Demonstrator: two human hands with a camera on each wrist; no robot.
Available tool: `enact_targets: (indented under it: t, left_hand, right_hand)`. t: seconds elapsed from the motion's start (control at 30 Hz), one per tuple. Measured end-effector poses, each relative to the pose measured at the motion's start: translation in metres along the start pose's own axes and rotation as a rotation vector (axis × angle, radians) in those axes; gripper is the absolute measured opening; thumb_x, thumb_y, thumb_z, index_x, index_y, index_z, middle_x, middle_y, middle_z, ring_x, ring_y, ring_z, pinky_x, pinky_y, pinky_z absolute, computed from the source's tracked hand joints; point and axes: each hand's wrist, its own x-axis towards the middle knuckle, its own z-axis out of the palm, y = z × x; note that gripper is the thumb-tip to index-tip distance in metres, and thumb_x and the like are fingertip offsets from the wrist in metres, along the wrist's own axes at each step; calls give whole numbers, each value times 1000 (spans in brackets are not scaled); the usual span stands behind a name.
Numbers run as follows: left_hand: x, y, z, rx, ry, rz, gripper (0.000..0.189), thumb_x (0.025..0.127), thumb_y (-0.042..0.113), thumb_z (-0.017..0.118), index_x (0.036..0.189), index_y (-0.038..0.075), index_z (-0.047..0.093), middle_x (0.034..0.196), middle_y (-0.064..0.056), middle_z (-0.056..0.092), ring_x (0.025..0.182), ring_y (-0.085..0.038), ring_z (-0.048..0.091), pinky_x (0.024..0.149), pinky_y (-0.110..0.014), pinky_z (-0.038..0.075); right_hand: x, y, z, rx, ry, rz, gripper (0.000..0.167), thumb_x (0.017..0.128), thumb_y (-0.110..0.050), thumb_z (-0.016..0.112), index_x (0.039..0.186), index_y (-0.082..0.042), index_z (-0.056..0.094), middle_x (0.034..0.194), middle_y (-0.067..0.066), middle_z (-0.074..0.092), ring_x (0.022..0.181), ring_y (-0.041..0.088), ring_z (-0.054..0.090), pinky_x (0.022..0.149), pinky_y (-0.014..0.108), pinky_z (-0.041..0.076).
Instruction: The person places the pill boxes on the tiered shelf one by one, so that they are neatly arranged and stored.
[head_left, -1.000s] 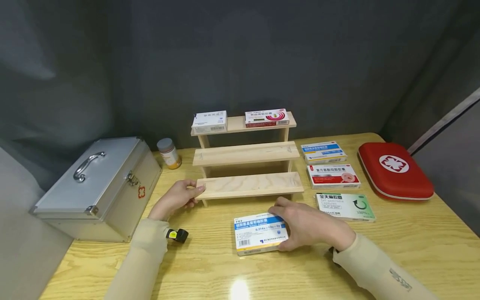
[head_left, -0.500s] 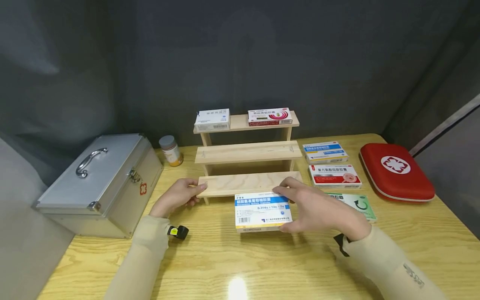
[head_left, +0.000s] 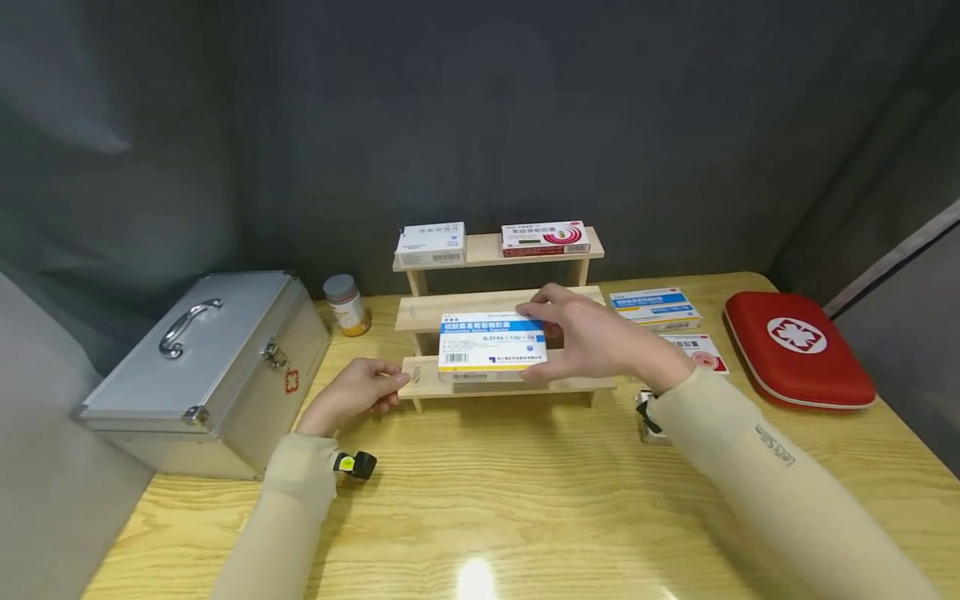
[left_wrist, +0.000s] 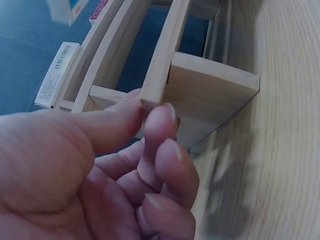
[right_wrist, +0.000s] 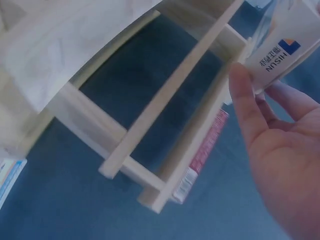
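Note:
My right hand [head_left: 588,337] grips the right end of a white, blue and yellow medicine box [head_left: 491,343], thumb at the lower edge and fingers at the upper. In the head view the box overlaps the lower and middle tiers of a three-tier wooden stand [head_left: 427,385]. The right wrist view shows one end of the medicine box [right_wrist: 282,57] between thumb and fingers. My left hand [head_left: 358,392] pinches the left end of the lowest shelf board, thumb on top and index finger beneath, as the left wrist view shows. Two medicine boxes, one white [head_left: 431,242] and one red-and-white [head_left: 546,238], lie on the top tier.
A silver case [head_left: 202,358] stands at the left, a pill bottle [head_left: 347,306] beside it. Right of the stand lie a blue-and-white box [head_left: 656,308], a red-and-white box [head_left: 697,352] and another box [head_left: 651,421] mostly behind my forearm. A red zip case [head_left: 798,348] is farther right.
My right hand has lifted the medicine box from the tabletop, up and slightly left, to in front of the stand's tiers. My left hand keeps its pinch on the lowest board.

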Motion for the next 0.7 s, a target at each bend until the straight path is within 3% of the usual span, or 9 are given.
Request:
enact_targets:
  t: [0.33, 0.7]
  left_hand:
    - [-1, 2, 2, -13, 7, -18, 33, 100, 22, 62, 119, -5, 62, 77, -9, 64, 62, -15, 57, 57, -28, 47]
    - [1, 2, 3, -30, 19, -15, 34, 100, 20, 62, 120, -8, 61, 76, -9, 64, 62, -14, 57, 56, -26, 47]
  right_hand:
    - [54, 7, 10, 91, -14, 59, 91, 77, -51, 82, 147, -4, 46, 134, 9, 48, 101, 22, 58, 88, 37, 48]
    - [89, 2, 31, 93, 16, 94, 90, 79, -45, 82, 146, 0, 44, 140, 14, 47, 101, 22, 59, 89, 35, 47]
